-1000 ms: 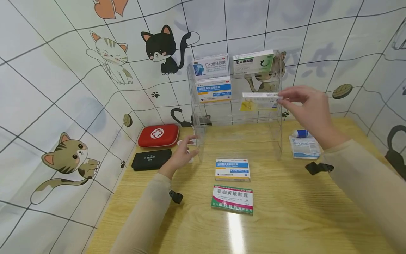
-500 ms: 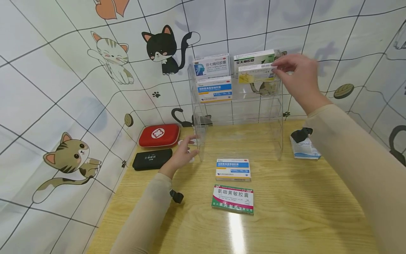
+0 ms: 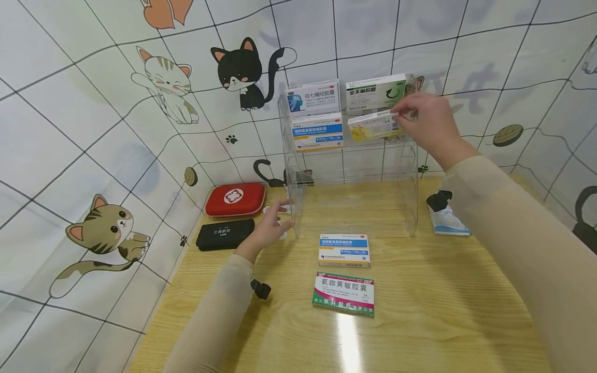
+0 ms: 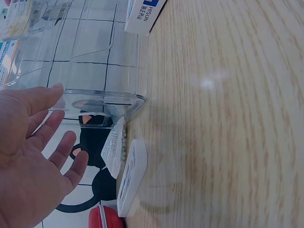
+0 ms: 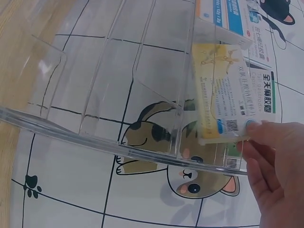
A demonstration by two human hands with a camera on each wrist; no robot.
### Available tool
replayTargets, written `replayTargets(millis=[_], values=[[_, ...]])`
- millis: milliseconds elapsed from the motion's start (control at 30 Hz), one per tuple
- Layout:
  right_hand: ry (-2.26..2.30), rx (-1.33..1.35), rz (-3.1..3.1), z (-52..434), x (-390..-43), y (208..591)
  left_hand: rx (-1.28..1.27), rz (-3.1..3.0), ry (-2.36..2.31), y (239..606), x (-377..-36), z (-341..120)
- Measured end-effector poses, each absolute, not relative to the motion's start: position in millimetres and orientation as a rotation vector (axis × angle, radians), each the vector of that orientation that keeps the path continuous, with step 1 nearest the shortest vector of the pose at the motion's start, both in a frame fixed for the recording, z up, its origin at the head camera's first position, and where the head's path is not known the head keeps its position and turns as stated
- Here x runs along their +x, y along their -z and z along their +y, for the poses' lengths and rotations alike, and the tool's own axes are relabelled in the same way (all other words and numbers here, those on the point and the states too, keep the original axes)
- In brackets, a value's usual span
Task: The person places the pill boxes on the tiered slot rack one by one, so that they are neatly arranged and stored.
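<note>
The right hand (image 3: 426,127) pinches a yellow medicine box (image 3: 373,126) by its right end, thumb and fingertips (image 5: 251,128) closed on the edge, and holds it tilted at the second tier of the clear shelf rack (image 3: 410,171) — right side of the rack, just under the green-and-white box (image 3: 375,92) on the top tier. Left of the grip, on the same tier, a blue-and-white box (image 3: 317,131) already stands. The step in hand looks like seating the yellow box in that right compartment; it seems partly in, not yet square. The next move would call for levelling the box and easing it down behind the front lip before the fingers let go. The left hand (image 3: 270,228) lies open, fingers straight, against the rack's lower left corner and grips nothing — it seems to steady the rack. Well below the grip, on the wooden table (image 3: 443,311), two more boxes (image 3: 344,249) lie flat.
</note>
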State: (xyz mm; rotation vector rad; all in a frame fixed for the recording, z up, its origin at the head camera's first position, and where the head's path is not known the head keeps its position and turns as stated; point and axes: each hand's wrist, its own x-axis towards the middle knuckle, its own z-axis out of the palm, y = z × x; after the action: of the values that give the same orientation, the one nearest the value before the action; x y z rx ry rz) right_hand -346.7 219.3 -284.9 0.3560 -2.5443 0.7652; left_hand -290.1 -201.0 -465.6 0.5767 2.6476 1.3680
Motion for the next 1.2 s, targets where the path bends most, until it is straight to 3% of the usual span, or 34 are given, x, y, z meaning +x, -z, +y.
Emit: replayTargets(millis=[400, 733, 1200], values=[[-0.727, 0.421, -2.513, 210.5, -316.9, 296.5, 0.583, 2.651, -1.354, 468.3, -289.7, -201.5], [-0.937, 0.514, -2.461, 189.3, -258.3, 369.3, 0.566, 2.655, -1.332, 466.2, -291.1, -201.8], [-1.169, 0.606, -2.82, 170.7, -220.3, 460.0, 0.568, 2.652, -1.331, 463.5, -289.5, -200.9]])
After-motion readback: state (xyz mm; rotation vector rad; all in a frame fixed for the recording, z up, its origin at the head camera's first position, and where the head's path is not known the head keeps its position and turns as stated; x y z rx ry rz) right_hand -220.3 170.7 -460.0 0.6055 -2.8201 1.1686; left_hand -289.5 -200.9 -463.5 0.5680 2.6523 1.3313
